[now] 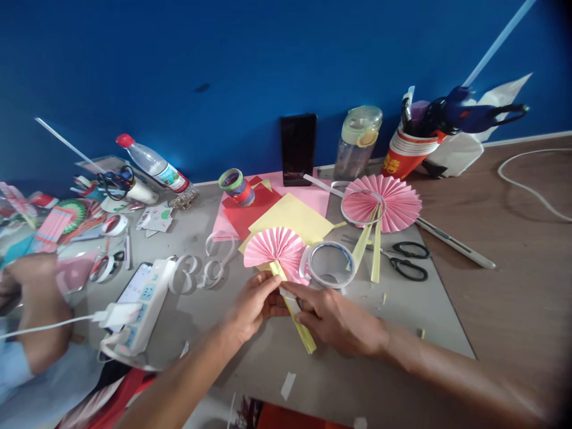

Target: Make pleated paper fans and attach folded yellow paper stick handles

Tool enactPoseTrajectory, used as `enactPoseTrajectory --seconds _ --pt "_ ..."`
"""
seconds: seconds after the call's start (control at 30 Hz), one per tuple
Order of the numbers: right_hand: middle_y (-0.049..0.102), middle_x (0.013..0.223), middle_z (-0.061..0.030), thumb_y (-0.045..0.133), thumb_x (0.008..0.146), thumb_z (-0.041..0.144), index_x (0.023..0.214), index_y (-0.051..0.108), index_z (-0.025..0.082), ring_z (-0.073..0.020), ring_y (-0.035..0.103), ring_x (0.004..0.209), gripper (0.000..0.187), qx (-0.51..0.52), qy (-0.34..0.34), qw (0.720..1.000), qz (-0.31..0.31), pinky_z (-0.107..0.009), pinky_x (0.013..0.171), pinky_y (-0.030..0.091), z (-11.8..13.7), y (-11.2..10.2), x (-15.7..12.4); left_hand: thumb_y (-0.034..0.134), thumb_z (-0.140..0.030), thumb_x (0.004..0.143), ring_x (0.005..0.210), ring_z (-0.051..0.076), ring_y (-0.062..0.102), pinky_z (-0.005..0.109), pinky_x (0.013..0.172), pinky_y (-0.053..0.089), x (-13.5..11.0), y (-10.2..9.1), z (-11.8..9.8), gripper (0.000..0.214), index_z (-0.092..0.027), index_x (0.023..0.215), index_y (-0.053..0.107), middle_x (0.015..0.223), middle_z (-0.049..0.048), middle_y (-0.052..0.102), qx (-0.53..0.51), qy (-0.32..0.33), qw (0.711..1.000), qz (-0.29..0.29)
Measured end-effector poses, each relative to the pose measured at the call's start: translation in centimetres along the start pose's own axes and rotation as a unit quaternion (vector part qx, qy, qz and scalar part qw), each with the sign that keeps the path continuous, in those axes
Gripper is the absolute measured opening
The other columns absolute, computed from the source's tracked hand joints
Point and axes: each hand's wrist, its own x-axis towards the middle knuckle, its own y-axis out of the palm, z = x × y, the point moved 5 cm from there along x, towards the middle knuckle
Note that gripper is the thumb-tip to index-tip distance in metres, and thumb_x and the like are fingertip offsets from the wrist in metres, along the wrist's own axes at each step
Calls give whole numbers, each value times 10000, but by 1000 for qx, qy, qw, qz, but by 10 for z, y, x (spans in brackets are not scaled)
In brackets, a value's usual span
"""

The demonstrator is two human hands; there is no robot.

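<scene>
A pleated pink paper fan [276,245] with a folded yellow paper strip [304,336] at its base is held over the grey mat. My left hand [257,302] is closed on the strip, thumb pressed just below the pleats. My right hand [328,316] pinches the same strip lower down, and a small white piece, perhaps tape, shows between the hands. Just beyond my right hand lies a roll of tape [352,262]. Farther back is a second pink paper fan [400,205] with yellow strips, a clear ring roll [343,208] lying over it. Black-handled scissors [409,271] rest to the right.
Yellow paper [290,221] and red paper [243,214] lie behind the fan. A phone [298,149], a drinking bottle [357,143] and a red paper cup [404,156] stand by the blue wall. To the left are a power strip [149,307] and a co-worker's arm [42,304].
</scene>
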Motion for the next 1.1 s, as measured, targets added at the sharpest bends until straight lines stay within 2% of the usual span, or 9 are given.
enactPoseTrajectory --seconds 0.17,0.3,0.43,0.53,0.67,0.77,0.9,1.0,1.1 --pt "600 594 52 477 809 151 1391 416 198 -113 506 533 588 45 0 999 19 -201 544 367 -4 5 0 705 -313 709 526 144 633 279 514 548 1 0 -1 216 -148 763 578 640 16 655 24 -21 999 -5" --pt "622 603 32 458 810 157 1427 330 114 -127 524 533 631 25 19 999 -15 -219 552 378 -5 4 -3 713 -282 647 466 112 565 251 483 513 1 -2 -6 220 -168 690 530 535 -49 557 36 21 997 -59" --pt "624 606 -2 492 832 201 1251 536 128 -138 504 505 427 -103 47 993 -44 -245 517 331 3 -6 -13 704 -312 635 478 95 541 219 479 469 -4 -2 -8 226 -168 694 541 550 -53 548 66 43 994 -73" --pt "652 729 -28 460 889 200 981 643 183 -139 547 603 205 -187 -32 980 -60 -258 569 339 18 -12 -15 692 -341 641 533 100 558 225 524 473 -5 1 -7 232 -166 732 570 611 -35 584 83 33 994 -57" --pt "606 806 -48 433 916 162 846 601 168 -158 541 714 182 -329 -153 925 -109 -298 660 341 32 -6 -6 686 -341 647 458 66 465 193 470 404 -4 5 -6 229 -176 665 530 525 -64 492 90 22 995 -38" --pt "574 838 -57 455 899 156 837 572 163 -167 517 732 133 -373 -165 904 -132 -309 665 333 29 2 6 697 -334 641 426 54 421 174 424 335 -4 10 -7 242 -173 639 517 493 -67 461 95 20 995 -19" --pt "556 813 -56 466 890 165 795 561 165 -172 476 694 134 -393 -176 891 -144 -323 660 317 26 7 16 711 -332 632 448 62 461 185 456 386 -5 11 -6 241 -169 681 540 527 -58 493 101 17 995 -15" --pt "550 776 -44 489 868 164 751 560 168 -165 448 657 137 -394 -206 885 -142 -326 656 306 28 9 14 692 -318 639 479 74 482 210 492 431 -5 9 -6 219 -168 691 542 545 -57 489 118 13 993 -26" --pt "538 761 -35 475 864 152 746 563 168 -159 433 645 148 -379 -234 883 -146 -322 650 303 31 10 7 660 -289 648 440 60 430 191 448 378 -3 5 -8 206 -174 639 490 501 -76 431 127 18 991 -38"
